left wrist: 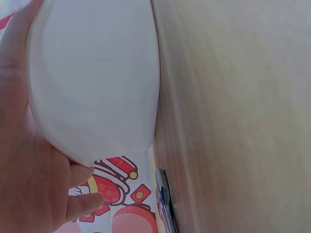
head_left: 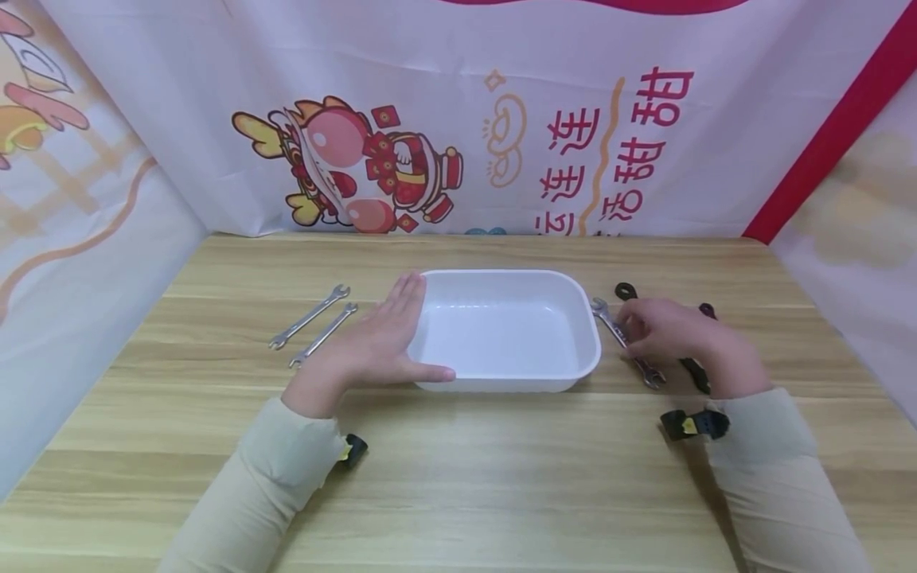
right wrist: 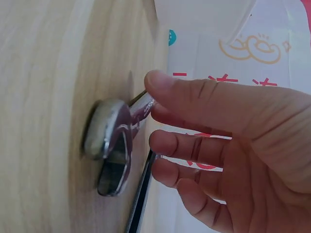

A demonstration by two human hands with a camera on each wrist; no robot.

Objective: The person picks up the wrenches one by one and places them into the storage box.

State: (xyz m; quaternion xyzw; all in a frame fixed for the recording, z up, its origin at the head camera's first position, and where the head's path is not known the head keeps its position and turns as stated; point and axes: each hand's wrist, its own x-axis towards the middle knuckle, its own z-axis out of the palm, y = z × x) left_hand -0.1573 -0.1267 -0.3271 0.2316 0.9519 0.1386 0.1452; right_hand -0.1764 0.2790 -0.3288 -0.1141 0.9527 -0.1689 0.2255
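A white plastic tray [head_left: 501, 380] stands on the table. My left hand [head_left: 383, 338] lies against its left end, fingers extended along the rim and thumb along the front edge; in the left wrist view the palm is beside the tray's wall [left wrist: 97, 87]. To the right of the tray, my right hand [head_left: 666, 330] pinches a silver open-end wrench [head_left: 609, 322] by its shaft between thumb and index finger. In the right wrist view the wrench's end [right wrist: 114, 145] juts toward the camera, and the other fingers are loosely bent.
Two silver wrenches [head_left: 310, 318] lie left of the tray. Dark-handled tools [head_left: 695, 374] are partly hidden under and beside my right hand. A printed cloth [head_left: 458, 48] hangs behind the wooden table [head_left: 501, 477] and down its sides.
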